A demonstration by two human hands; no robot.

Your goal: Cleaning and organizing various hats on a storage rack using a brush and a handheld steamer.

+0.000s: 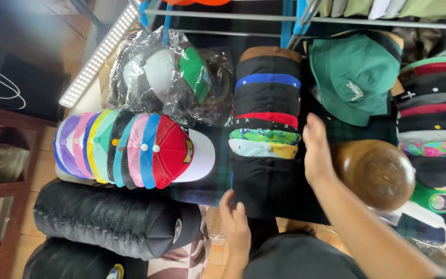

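Observation:
A stack of nested caps (266, 103) lies in the middle, in brown, black, blue, red and floral colours, with a black cap (267, 183) at its near end. My left hand (235, 222) touches the near left edge of that black cap, fingers apart. My right hand (317, 150) rests flat against the right side of the stack, fingers extended, beside a brown wooden head form (378, 173). Neither hand grips anything fully.
A row of pastel and red caps (130, 150) lies to the left, above a stack of black caps (114, 219). Caps in clear plastic bags (171, 77) sit further back. A green bucket hat (354, 75) and another cap stack (434, 108) lie right.

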